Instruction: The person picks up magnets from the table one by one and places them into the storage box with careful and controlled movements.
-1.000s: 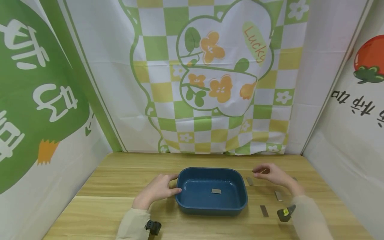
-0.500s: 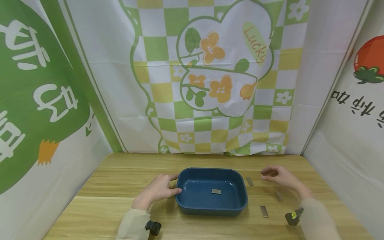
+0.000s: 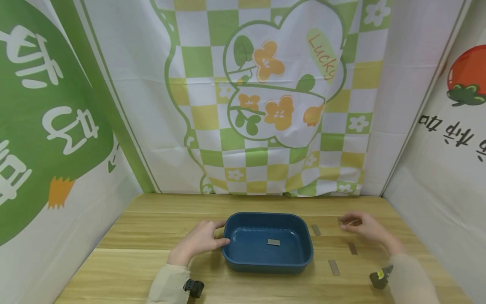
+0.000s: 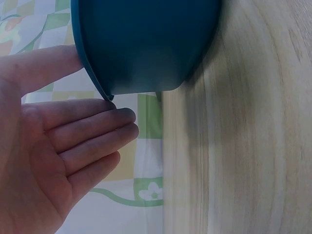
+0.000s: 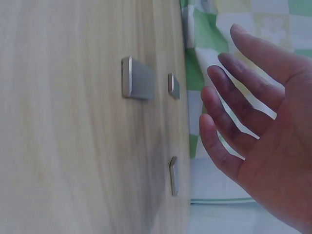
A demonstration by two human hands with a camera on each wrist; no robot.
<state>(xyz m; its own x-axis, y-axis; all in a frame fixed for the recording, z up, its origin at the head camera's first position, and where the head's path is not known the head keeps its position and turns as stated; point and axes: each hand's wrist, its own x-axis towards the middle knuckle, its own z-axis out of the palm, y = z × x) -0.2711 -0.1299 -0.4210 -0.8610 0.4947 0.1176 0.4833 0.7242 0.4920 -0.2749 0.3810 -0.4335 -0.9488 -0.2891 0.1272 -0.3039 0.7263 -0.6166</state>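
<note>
The wooden table [image 3: 265,289] carries a blue basin [image 3: 243,251] near its middle. My left hand [image 3: 199,241] touches it, fingers extended; my right hand [image 3: 366,228], toward the table's far right corner, is loosely bent. One metal block [image 3: 273,242] lies in the basin, at least three others [image 3: 333,267] toward the right edge. Being thin, they may slip from my fingertips. Only the right wrist view shows my right hand grasping nothing.

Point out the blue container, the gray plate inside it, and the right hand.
Blue container [image 3: 267,268]: head view, outer near wall.
Gray plate [image 3: 273,242]: head view, middle of its upper face.
Right hand [image 5: 280,152]: right wrist view, palm near the finger bases.
</note>
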